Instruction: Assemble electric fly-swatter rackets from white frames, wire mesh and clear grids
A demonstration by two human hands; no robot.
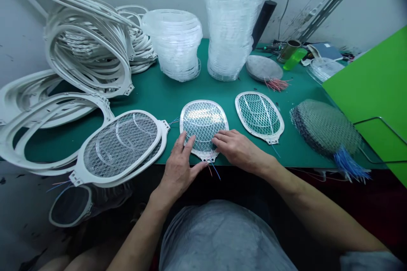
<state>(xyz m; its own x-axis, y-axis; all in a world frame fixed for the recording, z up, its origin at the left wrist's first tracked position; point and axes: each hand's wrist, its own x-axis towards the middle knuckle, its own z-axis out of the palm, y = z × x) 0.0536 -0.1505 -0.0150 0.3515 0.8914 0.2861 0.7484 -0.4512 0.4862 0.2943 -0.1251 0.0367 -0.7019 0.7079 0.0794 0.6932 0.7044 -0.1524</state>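
L hand (178,169): fingers spread and extended, tips on left rim of oval mesh panel (203,123), not clenched. R hand (238,150): fingers together, laid flat on lower R of same mesh, relaxed, no grip seen.

Panel: white plastic frame w/ diamond wire mesh, flat at near edge of green bench mat (178,93), approx. centre. Red + blue wires (213,171) run from its neck past mat edge.

Just R of hands: 2nd mesh panel (259,116), flat, not touching 1st. L of hands: stacked meshed frames (121,144), overhanging near edge. Heap of white oval frames (85,46) at L end of mat.

Far edge: stacks of clear plastic frames (230,29); grey disc stack (263,67) w/ red wires (276,84) beside them. Toward R edge: pile of mesh panels (326,129) w/ blue wires (349,165), next to green board (372,93).
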